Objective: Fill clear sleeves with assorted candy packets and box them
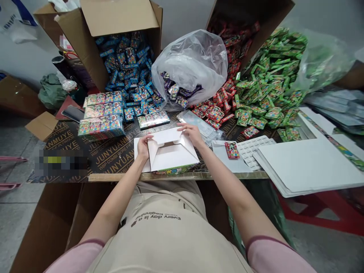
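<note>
Between my two hands is a small white cardboard box (pixel 159 161) with a printed, colourful front edge; its inside faces up. My left hand (pixel 143 147) grips the box's left rim, thumb and fingers closed on it. On the far right corner, my right hand (pixel 191 133) has its fingers bent over the back flap. Just behind the box lies a wrapped pack of small boxes (pixel 154 120). To the left stand stacked wrapped packs (pixel 102 115). A single red packet (pixel 232 150) rests on white paper to the right.
Blue packets (pixel 133 81) spill from a carton (pixel 121 17). Purple packets (pixel 182 94) sit in a clear bag (pixel 196 53). Red packets (pixel 214 113) and green packets (pixel 270 83) are heaped at right. White card sheets (pixel 309 163) overhang the table's front edge, near a sticker sheet (pixel 253 149).
</note>
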Demonstrator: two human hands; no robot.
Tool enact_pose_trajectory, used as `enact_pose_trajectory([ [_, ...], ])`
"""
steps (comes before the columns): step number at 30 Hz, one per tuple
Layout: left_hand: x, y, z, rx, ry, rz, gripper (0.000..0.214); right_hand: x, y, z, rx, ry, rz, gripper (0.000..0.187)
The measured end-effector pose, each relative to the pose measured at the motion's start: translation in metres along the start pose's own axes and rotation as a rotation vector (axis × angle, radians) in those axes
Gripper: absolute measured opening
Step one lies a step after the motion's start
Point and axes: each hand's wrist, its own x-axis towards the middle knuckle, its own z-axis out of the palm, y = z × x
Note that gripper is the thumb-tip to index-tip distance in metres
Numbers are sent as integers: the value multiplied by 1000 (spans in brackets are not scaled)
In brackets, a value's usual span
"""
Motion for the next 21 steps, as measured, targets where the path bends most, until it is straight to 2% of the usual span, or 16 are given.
enact_pose_trajectory([
  [2, -1, 6, -3, 119, -57, 20, 37, 2, -3, -7, -70, -87, -13, 36],
  [4, -3, 14, -3, 312, -128, 69, 54, 4, -8, -9, -286, -244, -70, 43],
  [6, -5, 22, -1, 539, -144, 78, 83, 7, -15, -5, -566, -354, -127, 74],
  [7, -7, 26, 1, 655, -133, 65, 90, 7, -18, -2, -693, -370, -144, 87],
  [9, -10, 30, 5, 779, -87, 33, 93, 7, -24, 3, -861, -357, -149, 97],
  [11, -13, 32, 7, 710, -53, 51, 92, 6, -28, 1, -872, -359, -148, 97],
  [13, -19, 34, 5, 470, -37, 50, 86, 3, -29, -6, -727, -387, -149, 84],
  [15, -33, 40, 4, 177, -86, -51, 73, -1, -28, -17, -536, -340, -140, 69],
  [17, -58, 54, 9, -5, -242, -202, 66, -9, -29, -26, -405, -214, -138, 67],
  [18, -75, 66, 14, -19, -350, -253, 62, -13, -31, -30, -367, -132, -147, 69],
  [19, -95, 79, 22, 1, -440, -239, 56, -19, -35, -34, -340, -42, -164, 71],
  [21, -136, 112, 41, 79, -596, -32, 36, -32, -49, -44, -319, 157, -216, 77],
])
